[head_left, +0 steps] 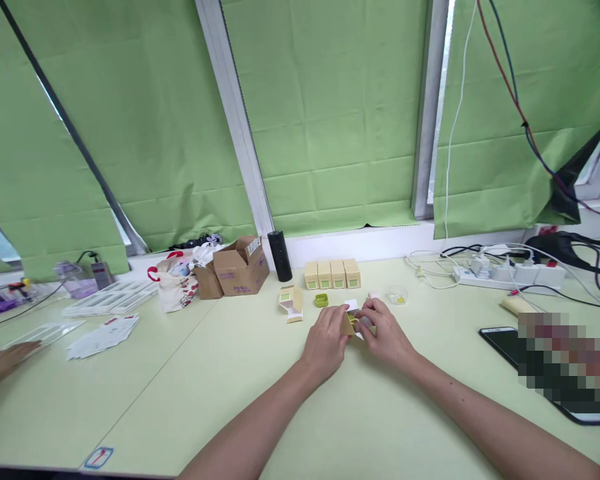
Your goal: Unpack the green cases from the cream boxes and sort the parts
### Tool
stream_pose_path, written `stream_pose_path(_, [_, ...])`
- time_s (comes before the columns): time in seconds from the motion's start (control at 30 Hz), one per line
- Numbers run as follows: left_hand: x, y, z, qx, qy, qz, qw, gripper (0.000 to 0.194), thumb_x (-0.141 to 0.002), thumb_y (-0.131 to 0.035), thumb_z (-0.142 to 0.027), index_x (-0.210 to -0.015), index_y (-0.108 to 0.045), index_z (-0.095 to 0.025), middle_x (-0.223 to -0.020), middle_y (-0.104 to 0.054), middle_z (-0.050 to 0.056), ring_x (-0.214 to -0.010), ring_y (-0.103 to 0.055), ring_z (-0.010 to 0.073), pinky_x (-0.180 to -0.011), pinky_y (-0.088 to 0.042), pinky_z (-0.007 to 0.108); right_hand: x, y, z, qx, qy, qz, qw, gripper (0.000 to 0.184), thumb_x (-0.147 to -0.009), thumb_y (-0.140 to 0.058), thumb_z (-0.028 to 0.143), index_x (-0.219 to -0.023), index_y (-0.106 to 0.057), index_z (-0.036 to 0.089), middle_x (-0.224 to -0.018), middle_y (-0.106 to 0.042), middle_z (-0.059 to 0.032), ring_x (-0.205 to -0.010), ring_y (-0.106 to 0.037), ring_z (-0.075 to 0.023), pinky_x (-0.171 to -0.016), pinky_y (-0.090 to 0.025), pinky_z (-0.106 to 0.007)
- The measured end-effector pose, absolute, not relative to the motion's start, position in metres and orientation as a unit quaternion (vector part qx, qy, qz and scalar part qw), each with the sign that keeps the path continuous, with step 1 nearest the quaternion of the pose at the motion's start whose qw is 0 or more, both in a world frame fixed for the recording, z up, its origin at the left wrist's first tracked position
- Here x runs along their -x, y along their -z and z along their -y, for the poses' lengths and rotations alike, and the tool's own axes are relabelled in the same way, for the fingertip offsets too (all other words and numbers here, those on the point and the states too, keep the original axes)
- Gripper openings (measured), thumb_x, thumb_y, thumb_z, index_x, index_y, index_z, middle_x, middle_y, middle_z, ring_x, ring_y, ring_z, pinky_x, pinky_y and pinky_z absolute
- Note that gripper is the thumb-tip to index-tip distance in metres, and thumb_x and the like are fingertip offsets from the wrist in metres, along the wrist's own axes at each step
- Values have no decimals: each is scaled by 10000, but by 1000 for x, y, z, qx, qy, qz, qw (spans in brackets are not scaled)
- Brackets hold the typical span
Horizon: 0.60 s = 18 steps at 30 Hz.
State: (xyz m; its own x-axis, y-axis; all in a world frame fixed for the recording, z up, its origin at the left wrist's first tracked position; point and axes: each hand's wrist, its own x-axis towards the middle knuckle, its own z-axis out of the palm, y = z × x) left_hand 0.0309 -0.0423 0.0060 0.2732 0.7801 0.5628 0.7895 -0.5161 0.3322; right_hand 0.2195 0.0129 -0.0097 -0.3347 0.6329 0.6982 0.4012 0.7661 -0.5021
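Observation:
My left hand (pixel 325 341) is closed round the side of a small open cardboard box (pixel 347 325) with white flaps and something yellow-green inside. At its opening, the fingers of my right hand (pixel 387 335) are pinched together on a small pale piece that they mostly hide. Beyond my left hand lie a small green square case (pixel 321 301) and a second little carton (pixel 291 303) with its flap open. A clear plastic container (pixel 398 295) with a yellow bit in it sits past my right hand.
Several closed small boxes (pixel 331 275) stand in a row at the back, near a black cylinder (pixel 279 257) and a brown carton (pixel 243 270). Rightward are a power strip (pixel 510 275) with cables and a large phone-like device (pixel 505 343). Another person's hand (pixel 10 360) is at far left.

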Motion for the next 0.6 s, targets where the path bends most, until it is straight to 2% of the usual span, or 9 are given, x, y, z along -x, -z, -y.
stream_pose_path(0.33, [-31, -7, 44, 810, 308, 496, 48, 721, -887, -552, -73, -1533, -322, -296, -1359, -581, 117, -1289, -541, 318, -1019, -561, 519, -213, 9, -13, 365, -206, 766, 488, 151, -893, -569, 215, -756, -633, 220, -870, -613, -57, -744, -618, -220, -682, -556, -397])
stream_pose_path(0.47, [-28, -7, 41, 801, 324, 501, 55, 715, -884, -567, -76, -1525, -343, -304, -1348, -582, 115, -1286, -546, 325, -1017, -558, 523, -215, 6, -13, 351, -272, 728, 522, 153, -905, -589, 300, -780, -634, 224, -947, -685, -74, -803, -658, -222, -731, -584, -385])
stream_pose_path(0.6, [-27, -9, 41, 796, 332, 502, 63, 722, -874, -578, -66, -1521, -353, -295, -1347, -579, 116, -1278, -553, 323, -1038, -547, 528, -216, 4, -12, 351, -335, 686, 542, 249, -905, -626, 436, -784, -642, 219, -1010, -729, -87, -840, -684, -224, -756, -599, -374])
